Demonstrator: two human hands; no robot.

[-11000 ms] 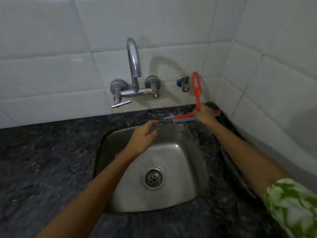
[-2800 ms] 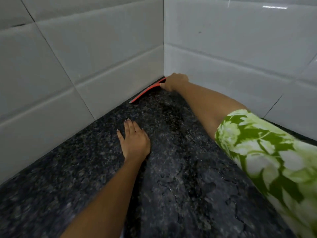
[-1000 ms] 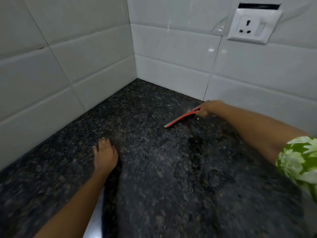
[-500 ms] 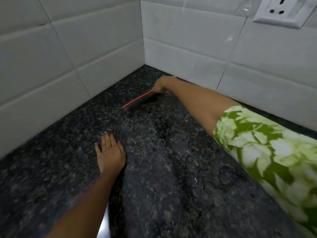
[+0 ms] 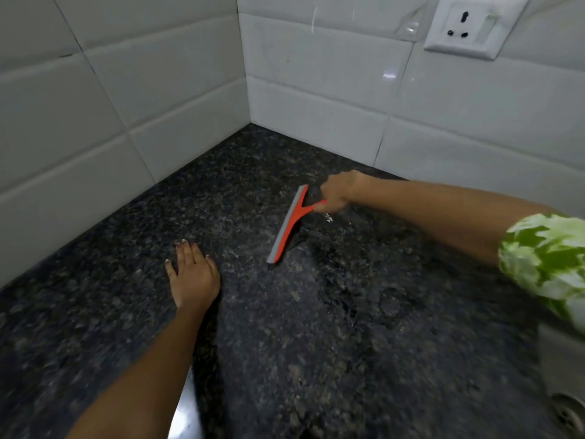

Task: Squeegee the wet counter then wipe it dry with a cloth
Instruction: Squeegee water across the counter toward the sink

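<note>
White glazed wall tiles (image 5: 316,99) line two walls that meet in a corner at the back, laid in long horizontal courses with thin grey grout lines. Right of that corner and high on the right-hand wall sits a white socket plate (image 5: 471,25) with three dark pin holes and a rocker switch beside them. Just left of the plate a shiny patch of clear film or tape (image 5: 410,26) clings to the tile. Far below the plate, at the lower right edge, shows a blurred pale object (image 5: 566,384), too unclear to identify
</note>
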